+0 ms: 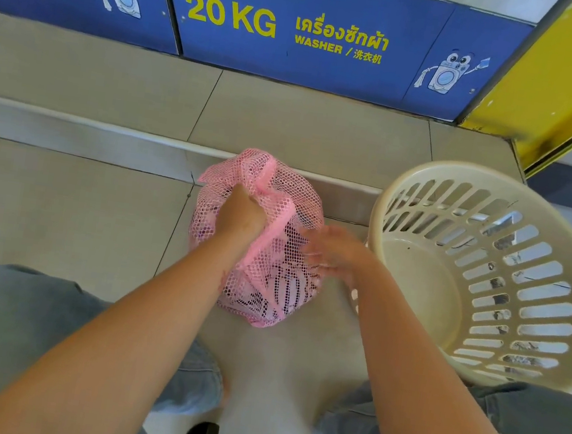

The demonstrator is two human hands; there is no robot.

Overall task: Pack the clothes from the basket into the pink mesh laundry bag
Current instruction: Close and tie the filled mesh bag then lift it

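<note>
Pink bag (300, 198) stuffed with clothes (285, 286) on the floor (57, 214), basket (524, 287) just to its right.
The left hand (240, 216) grips the bag's gathered neck; the blurred right hand (334, 253) seems open, fingers spread against the mesh.

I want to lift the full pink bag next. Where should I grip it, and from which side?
Probably the bunched neck at the top, coming from above. The bag bulges round below with clothes, too wide for one hand, while the left hand holds the mesh gathered narrow there. The right hand, open at its side, could steady it.
</note>
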